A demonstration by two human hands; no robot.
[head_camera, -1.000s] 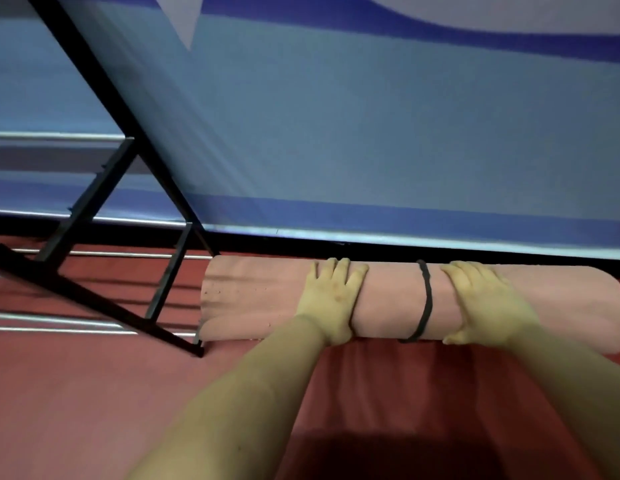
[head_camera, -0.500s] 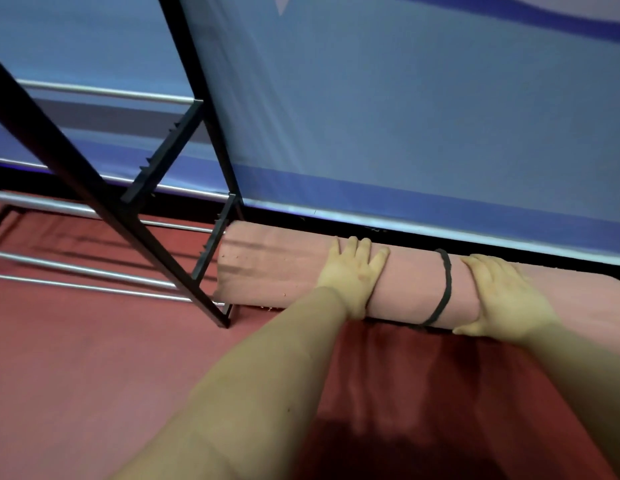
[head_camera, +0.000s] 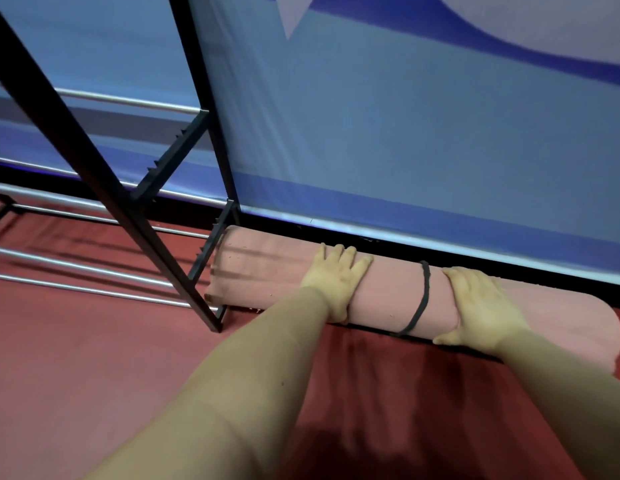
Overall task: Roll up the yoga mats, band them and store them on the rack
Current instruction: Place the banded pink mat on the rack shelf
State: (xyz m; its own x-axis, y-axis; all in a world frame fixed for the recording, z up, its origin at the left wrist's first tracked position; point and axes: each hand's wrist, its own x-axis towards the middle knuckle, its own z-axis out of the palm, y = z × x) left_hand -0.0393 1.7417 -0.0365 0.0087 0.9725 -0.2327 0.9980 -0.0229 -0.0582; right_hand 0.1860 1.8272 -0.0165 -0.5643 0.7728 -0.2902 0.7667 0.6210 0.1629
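Banded mat [head_camera: 388,292] on floor, ready for rack [head_camera: 135,199].
Left hand [head_camera: 336,278] & right hand [head_camera: 481,303] flat, fingers straight; curl under roll w/ both, lift level.

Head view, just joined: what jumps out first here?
A rolled pink yoga mat lies on the red floor along the base of the blue wall banner, with a black elastic band round its middle. The left hand and right hand rest flat on the roll, either side of the band. The black metal rack with silver bars stands at its left end.
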